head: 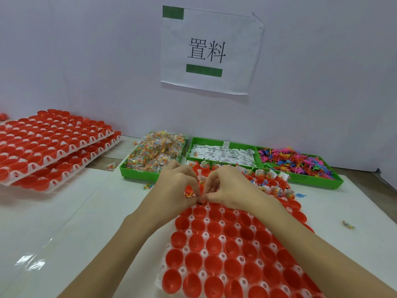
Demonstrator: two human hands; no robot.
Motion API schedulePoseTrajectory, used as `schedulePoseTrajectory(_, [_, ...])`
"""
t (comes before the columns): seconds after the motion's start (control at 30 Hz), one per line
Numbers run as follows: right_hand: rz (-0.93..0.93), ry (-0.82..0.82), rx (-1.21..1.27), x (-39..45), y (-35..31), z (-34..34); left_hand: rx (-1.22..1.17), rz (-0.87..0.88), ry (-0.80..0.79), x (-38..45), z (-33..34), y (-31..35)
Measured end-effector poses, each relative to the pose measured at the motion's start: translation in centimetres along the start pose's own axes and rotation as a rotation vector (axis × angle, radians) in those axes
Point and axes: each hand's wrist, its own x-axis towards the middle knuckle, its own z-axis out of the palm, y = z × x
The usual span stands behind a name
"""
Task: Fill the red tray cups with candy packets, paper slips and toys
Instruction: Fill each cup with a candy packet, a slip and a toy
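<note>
A white tray of red cups (217, 250) lies in front of me; its far rows hold candy packets and slips, its near rows are bare red cups. My left hand (175, 186) and my right hand (227, 186) meet over the tray's far-left part, fingertips pinched together on a small candy packet (190, 194) at a cup's rim. Behind the tray stand green bins: candy packets (152, 154), white paper slips (223, 154) and colourful toys (296, 161).
Two stacked trays of red cups (49, 147) sit at the left. Loose candy packets (348, 225) lie on the white table at the right, and more by the bins. A paper sign (206, 50) hangs on the wall behind.
</note>
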Motion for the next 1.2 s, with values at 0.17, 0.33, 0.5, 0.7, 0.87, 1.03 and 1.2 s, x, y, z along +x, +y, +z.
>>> schedulePoseTrajectory(0.17, [-0.029, 0.002, -0.037, -0.2, 0.0, 0.1, -0.004, 0.055, -0.046, 0.1, 0.0, -0.1])
schedulePoseTrajectory(0.33, [0.005, 0.062, 0.098, -1.6, 0.5, -1.7, -0.068, 0.054, -0.016, 0.0, -0.4, -0.3])
schedulePoseTrajectory(0.5, [0.081, 0.216, 0.478, -4.9, 2.6, -4.5, -0.143, 0.012, 0.079, 0.1, -0.8, -0.6])
schedulePoseTrajectory(0.7, [0.122, 0.371, 0.781, -8.7, 6.5, -4.9, -0.144, -0.106, 0.225, 0.3, -1.0, -2.0])
schedulePoseTrajectory(0.87, [0.179, 0.508, 1.057, -10.6, 8.5, -4.5, 0.044, -0.159, 0.338, 0.1, -0.9, -3.9])
schedulePoseTrajectory(1.03, [0.193, 0.570, 1.218, -11.3, 8.7, -4.9, 0.244, -0.109, 0.281, -0.4, -0.9, -5.9])
schedulePoseTrajectory(1.2, [0.195, 0.605, 1.288, -11.3, 8.4, -4.7, 0.302, -0.037, 0.145, -1.0, 0.1, -6.8])
